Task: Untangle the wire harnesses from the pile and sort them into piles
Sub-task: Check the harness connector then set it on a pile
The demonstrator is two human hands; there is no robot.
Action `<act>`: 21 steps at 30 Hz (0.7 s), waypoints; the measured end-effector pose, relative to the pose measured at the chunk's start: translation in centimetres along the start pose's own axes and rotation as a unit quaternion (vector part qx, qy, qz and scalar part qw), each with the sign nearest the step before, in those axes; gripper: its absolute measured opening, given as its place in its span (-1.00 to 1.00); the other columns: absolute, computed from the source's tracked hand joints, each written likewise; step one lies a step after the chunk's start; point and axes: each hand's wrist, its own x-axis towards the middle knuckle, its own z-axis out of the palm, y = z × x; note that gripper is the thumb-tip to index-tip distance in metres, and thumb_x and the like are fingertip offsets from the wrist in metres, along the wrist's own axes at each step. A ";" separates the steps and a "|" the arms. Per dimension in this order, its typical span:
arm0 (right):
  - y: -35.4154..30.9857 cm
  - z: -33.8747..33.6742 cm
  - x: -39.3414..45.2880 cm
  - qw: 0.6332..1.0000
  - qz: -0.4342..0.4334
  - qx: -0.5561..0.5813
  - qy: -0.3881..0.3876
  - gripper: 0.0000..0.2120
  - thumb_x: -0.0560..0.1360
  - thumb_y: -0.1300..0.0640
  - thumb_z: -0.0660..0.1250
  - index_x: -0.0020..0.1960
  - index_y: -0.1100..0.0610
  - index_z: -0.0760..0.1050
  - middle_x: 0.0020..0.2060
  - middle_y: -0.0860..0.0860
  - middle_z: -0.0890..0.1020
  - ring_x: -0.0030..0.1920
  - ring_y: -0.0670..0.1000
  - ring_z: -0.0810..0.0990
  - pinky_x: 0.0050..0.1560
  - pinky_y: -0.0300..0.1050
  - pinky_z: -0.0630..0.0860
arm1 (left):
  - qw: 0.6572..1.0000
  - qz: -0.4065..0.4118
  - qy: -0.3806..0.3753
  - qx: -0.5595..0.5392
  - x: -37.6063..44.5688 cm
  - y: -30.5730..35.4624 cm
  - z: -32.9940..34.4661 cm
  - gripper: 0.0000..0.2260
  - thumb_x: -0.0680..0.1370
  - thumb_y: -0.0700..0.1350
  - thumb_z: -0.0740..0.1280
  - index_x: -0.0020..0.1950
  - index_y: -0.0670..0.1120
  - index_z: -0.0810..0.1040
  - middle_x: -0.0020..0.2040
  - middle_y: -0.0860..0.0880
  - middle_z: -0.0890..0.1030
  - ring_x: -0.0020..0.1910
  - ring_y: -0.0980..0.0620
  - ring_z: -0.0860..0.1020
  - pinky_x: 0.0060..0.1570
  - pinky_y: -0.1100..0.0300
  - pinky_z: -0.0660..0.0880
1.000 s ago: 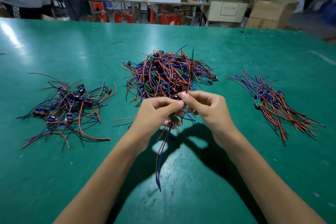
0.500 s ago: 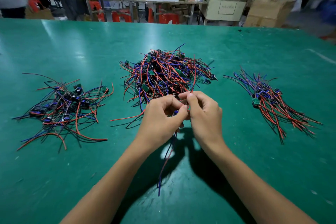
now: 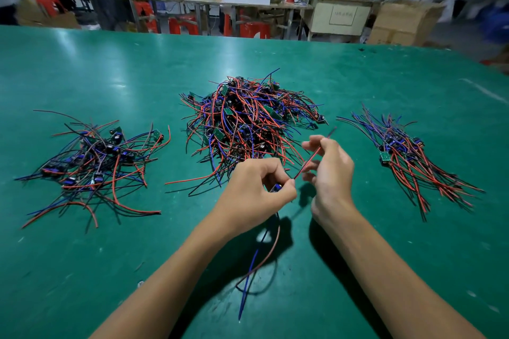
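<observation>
One wire harness (image 3: 271, 231), a thin bundle of red, blue and black leads joined to a small dark component, is held just above the green table mat (image 3: 82, 270), in front of the big middle pile. Its blue and dark red leads hang down from the left hand (image 3: 254, 190) and curve toward the near edge, their tips free above the mat. The left hand is curled tight, thumb and forefinger pinching the harness at its component end, the other fingers folded in beneath. The right hand (image 3: 329, 170), just beside it, is partly curled: thumb and forefinger pinch a single red lead (image 3: 316, 151) that runs up and to the right from the left hand's fingertips, while the remaining fingers are loosely bent and spread. Behind both hands lies the central tangled heap of red, blue and black harnesses with small green boards (image 3: 248, 121). Well apart to the left sits a looser sorted pile of harnesses (image 3: 93, 165); to the right lies a neater pile with leads lined up side by side (image 3: 407, 157). Beyond the table's far edge stand work tables, red stools (image 3: 181, 25) and cardboard boxes (image 3: 405, 22).
</observation>
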 end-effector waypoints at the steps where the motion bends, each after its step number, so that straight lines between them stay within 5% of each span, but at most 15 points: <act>1: -0.2 -0.2 0.3 0.999 0.017 0.028 0.013 -0.72 0.62 0.18 0.15 -0.19 0.04 0.54 -0.38 -0.13 0.65 -0.57 -0.16 0.36 -0.47 -0.27 0.33 | 1.000 0.004 -0.006 0.002 -0.1 0.0 -0.1 -0.68 0.48 -0.24 0.46 -0.39 0.04 0.47 -0.46 0.14 0.48 -0.48 0.21 0.35 -0.38 0.32 0.30; 6: -0.7 -0.9 1.2 0.989 0.109 0.103 -0.014 -0.76 0.62 0.13 0.18 -0.17 0.01 0.52 -0.44 -0.14 0.59 -0.53 -0.15 0.32 -0.47 -0.29 0.32 | 0.999 0.024 -0.018 0.013 -0.5 -0.2 -0.3 -0.72 0.48 -0.24 0.46 -0.36 -0.01 0.50 -0.44 0.11 0.49 -0.46 0.20 0.37 -0.37 0.35 0.31; 12: -1.8 -2.0 2.3 0.912 0.305 0.236 -0.139 -0.79 0.53 0.14 0.25 -0.21 -0.02 0.60 -0.45 -0.13 0.51 -0.56 -0.11 0.34 -0.31 -0.24 0.22 | 0.999 0.025 0.011 0.017 0.0 -0.5 -1.1 -0.72 0.49 -0.24 0.47 -0.35 0.02 0.52 -0.43 0.14 0.51 -0.46 0.21 0.39 -0.35 0.37 0.30; 16: -1.5 -2.1 2.0 0.942 0.230 0.183 -0.161 -0.73 0.64 0.01 0.19 -0.05 -0.02 0.67 -0.27 -0.13 0.67 -0.46 -0.12 0.43 -0.28 -0.25 0.32 | 0.999 -0.022 0.014 -0.041 0.1 -1.0 -1.3 -0.80 0.51 -0.17 0.49 -0.30 -0.03 0.62 -0.39 -0.01 0.63 -0.46 -0.03 0.56 -0.41 0.17 0.48; 21: -0.5 -0.9 0.7 0.963 0.114 0.076 -0.233 -0.46 0.69 -0.18 -0.08 0.13 0.05 0.62 -0.10 0.02 0.74 -0.43 -0.10 0.52 -0.33 -0.19 0.32 | 0.983 -0.084 -0.001 -0.164 0.5 -0.6 -1.8 -0.94 0.51 -0.17 0.50 -0.15 -0.09 0.73 -0.28 -0.06 0.70 -0.31 0.10 0.59 -0.28 0.33 0.47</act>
